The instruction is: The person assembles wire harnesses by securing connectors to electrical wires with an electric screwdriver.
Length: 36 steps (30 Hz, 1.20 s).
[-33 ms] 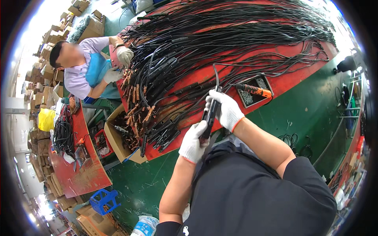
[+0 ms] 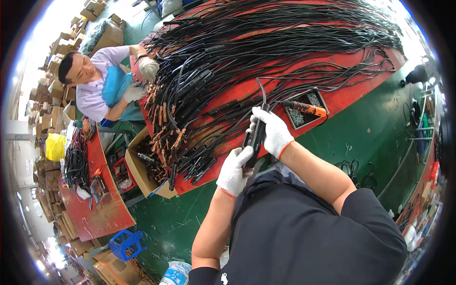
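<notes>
Held piece: a long black tool-type handle (image 2: 258, 135), probably moulded plastic, with a dark cable (image 2: 262, 89) out of its far end. Held up at the near edge of the red table (image 2: 349, 90), before the person's torso, tilted, cable end toward the table.

Grip: both hands on it, gloved in white knit. Left hand (image 2: 234, 171) closed round the near end, table's near side. Right hand (image 2: 271, 133) closed round the upper part, close to the cable exit, fingers wrapped over. Exact finger pressure: cannot tell.

Handling, my judgement: stiff body, fairly light; the cable springy, its drag likely to tug the far end sideways. Smooth shell could slide a little in knit gloves. Cable exit looks the weak spot; best hold is on the rigid body, one hand per end, not by the cable.

On the table, near edge: a tray (image 2: 311, 122) of small metal pieces (image 2: 297, 117), orange-and-black power screwdriver (image 2: 311, 109) lying across it. Across the table, black cables (image 2: 308, 40) in long bundles. A co-worker (image 2: 103, 83) stands at the table's left end.
</notes>
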Motion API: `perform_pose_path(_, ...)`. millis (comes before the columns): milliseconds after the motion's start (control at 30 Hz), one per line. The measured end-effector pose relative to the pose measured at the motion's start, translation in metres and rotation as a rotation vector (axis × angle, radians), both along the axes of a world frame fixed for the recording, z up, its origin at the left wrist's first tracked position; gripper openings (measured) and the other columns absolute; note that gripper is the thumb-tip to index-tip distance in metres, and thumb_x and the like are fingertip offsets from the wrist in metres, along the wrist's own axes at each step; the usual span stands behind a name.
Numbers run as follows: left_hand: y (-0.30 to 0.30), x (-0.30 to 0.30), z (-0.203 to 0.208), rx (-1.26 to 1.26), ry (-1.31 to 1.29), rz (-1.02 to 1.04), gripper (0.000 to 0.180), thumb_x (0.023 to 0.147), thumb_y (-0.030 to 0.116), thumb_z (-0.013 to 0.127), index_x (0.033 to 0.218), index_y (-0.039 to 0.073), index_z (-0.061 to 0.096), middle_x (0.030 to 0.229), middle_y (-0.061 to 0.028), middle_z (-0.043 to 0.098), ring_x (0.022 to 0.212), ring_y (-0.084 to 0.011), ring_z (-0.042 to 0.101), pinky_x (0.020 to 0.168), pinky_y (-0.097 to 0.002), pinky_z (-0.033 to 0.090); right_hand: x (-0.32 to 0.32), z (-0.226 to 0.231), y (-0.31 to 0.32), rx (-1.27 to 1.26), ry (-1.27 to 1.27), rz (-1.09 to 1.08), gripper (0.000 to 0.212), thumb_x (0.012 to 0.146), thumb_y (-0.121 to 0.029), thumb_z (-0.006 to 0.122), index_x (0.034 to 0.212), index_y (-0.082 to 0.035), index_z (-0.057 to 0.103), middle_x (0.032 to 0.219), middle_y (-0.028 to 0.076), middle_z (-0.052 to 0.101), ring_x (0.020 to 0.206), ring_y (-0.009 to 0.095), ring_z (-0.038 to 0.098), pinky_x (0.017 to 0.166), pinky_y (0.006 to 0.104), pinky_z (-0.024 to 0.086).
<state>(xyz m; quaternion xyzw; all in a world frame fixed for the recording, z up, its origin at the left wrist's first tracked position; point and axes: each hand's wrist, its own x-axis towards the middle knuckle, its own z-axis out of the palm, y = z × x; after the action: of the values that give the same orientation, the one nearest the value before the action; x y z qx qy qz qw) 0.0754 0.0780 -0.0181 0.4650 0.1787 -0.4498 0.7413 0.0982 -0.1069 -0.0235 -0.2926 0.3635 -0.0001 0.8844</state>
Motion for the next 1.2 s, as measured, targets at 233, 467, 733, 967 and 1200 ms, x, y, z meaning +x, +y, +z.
perform_pose_path(233,-0.039,0.007,0.035,-0.092,-0.07,-0.035,0.032,0.111,0.036,0.049,0.121,0.01,0.065,0.089,0.0012,0.065,0.071,-0.0081,0.06,0.058,-0.0242,0.046,0.004,0.026,-0.01,0.108,-0.017,-0.016,0.023,0.1,-0.029,0.071,0.098,-0.016,0.052,0.074,-0.002,0.058,0.059,0.012,0.055,0.061,0.0344,0.053)
perform_pose_path(467,-0.066,0.012,0.031,0.317,-0.66,-0.037,0.029,0.11,0.027,0.053,0.11,0.002,0.067,0.09,-0.0004,0.064,0.073,-0.0062,0.055,0.062,-0.0254,0.046,-0.003,0.039,-0.023,0.008,-0.118,-0.064,0.025,0.102,-0.037,0.068,0.101,-0.018,0.052,0.073,-0.002,0.058,0.057,0.012,0.055,0.052,0.0307,0.046)
perform_pose_path(733,-0.082,0.021,0.05,0.276,-0.618,-0.01,0.02,0.108,0.018,0.058,0.107,0.001,0.067,0.094,0.0009,0.065,0.081,-0.0056,0.055,0.073,-0.0245,0.045,-0.004,0.048,-0.034,-0.032,-0.249,-0.046,0.026,0.105,-0.031,0.065,0.123,-0.013,0.06,0.073,0.0,0.06,0.059,0.011,0.057,0.053,0.0276,0.047)
perform_pose_path(967,-0.089,0.021,0.045,0.242,-0.625,0.129,0.023,0.109,0.022,0.056,0.105,0.002,0.065,0.093,0.0,0.064,0.082,-0.0055,0.055,0.073,-0.0248,0.046,-0.004,0.046,-0.023,0.02,-0.276,-0.166,0.026,0.105,-0.032,0.065,0.121,-0.012,0.061,0.073,0.001,0.06,0.06,0.012,0.057,0.054,0.0273,0.046)
perform_pose_path(1200,-0.09,0.019,0.037,0.183,-0.613,0.275,0.025,0.11,0.023,0.054,0.111,0.001,0.066,0.1,-0.0012,0.066,0.087,-0.0082,0.06,0.077,-0.0262,0.049,-0.004,0.054,-0.013,0.068,-0.296,-0.142,0.034,0.107,-0.036,0.061,0.128,-0.01,0.062,0.074,0.0,0.06,0.06,0.011,0.056,0.057,0.0262,0.046)
